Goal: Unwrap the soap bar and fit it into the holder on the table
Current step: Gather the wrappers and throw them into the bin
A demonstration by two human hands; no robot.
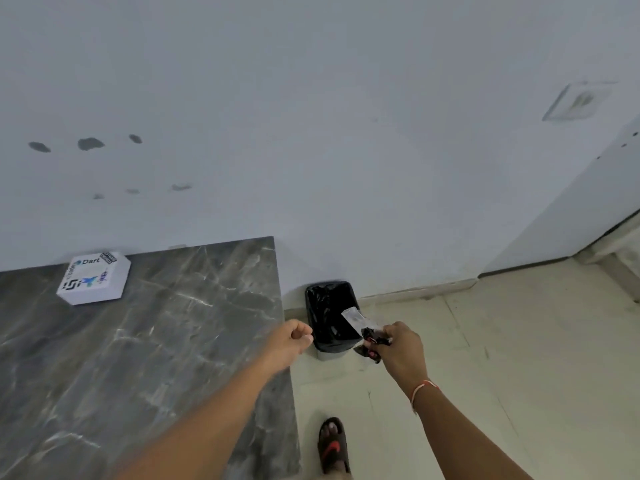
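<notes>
Soap wrapper (363,332), crumpled, dark with a pale strip poking up, sits pinched in our right hand (401,351) over the mouth of a small bin (330,317) lined with a black bag. The bin stands on the pale tiled floor (485,358), against the white wall (311,133) and just beside the corner of the grey marble table (156,341). Our left hand (294,339) hangs loosely curled over the table's edge, fingers closed on nothing. We cannot find the soap bar or the holder here. A white box (94,278) printed "Dart" rests at the table's far side. A sandalled foot (333,445) shows below.
</notes>
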